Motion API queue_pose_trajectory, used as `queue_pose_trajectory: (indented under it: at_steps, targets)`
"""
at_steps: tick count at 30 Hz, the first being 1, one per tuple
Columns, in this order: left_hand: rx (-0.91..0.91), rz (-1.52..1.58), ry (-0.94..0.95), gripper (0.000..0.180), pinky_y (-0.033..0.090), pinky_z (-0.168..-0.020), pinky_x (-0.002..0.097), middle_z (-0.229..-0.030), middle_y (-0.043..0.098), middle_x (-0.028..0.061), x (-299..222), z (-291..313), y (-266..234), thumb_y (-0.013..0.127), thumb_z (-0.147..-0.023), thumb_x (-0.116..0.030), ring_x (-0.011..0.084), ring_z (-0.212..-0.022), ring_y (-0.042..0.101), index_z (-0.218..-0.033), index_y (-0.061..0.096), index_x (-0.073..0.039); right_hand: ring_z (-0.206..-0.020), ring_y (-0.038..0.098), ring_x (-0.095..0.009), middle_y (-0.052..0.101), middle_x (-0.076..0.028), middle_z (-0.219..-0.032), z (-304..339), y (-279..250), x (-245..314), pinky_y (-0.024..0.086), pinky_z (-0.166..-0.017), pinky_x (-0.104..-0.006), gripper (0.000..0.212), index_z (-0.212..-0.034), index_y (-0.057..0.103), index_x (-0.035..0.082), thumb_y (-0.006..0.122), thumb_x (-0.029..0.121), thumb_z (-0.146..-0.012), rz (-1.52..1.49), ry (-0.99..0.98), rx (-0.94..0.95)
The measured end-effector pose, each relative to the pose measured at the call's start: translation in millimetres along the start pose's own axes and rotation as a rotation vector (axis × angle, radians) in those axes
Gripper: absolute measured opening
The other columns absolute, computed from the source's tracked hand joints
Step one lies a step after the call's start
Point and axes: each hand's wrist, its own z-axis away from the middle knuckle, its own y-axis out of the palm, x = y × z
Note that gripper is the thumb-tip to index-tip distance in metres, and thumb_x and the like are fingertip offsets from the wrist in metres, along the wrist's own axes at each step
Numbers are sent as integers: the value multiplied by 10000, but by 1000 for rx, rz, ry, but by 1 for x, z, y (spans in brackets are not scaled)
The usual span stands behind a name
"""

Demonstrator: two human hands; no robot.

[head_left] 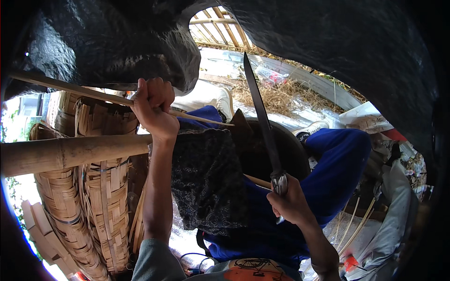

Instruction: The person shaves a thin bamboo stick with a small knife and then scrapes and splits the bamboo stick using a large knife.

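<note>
My left hand (157,110) is closed around a long, thin bamboo strip (70,87), which runs from the far left to a narrow tip above my lap. In my right hand (294,204) is a knife (260,107) with a long dark blade and a shiny handle, its point directed up and away from me. The blade stands apart from the strip. A dark patterned cloth (208,178) covers part of my blue trousers (342,150). Beyond the cloth, between my legs, shows a dark round shape (290,145), perhaps a tub.
A thick bamboo pole (75,152) juts in from the left, under my left forearm. Tall woven bamboo baskets (103,206) stand there. Black plastic sheeting (337,51) hangs overhead. Straw (262,96) litters the far floor. Thin sticks (358,227) and a pale sack (391,225) lie right.
</note>
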Motion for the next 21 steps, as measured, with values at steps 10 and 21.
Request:
queue_pose_trajectory:
  at_steps: [10,21]
  targets:
    - [-4,-64,64,455,154,-437,273,-517,205,-11,4,5,18,336,-988,-267,87,-449,170,-569,223,-131,-447,493,-47,505,3,-602,-9,28,18,367,-390,-213,198,-944,522,-5,561,-21,-751,-50,-174,35]
    - [-107,34,88,451,122,-418,283,-499,192,-11,3,4,2,339,-991,-233,80,-428,137,-574,206,-123,-381,460,-68,449,16,-527,-18,41,25,364,-342,-231,149,-885,439,31,522,-51,-793,-112,-333,123]
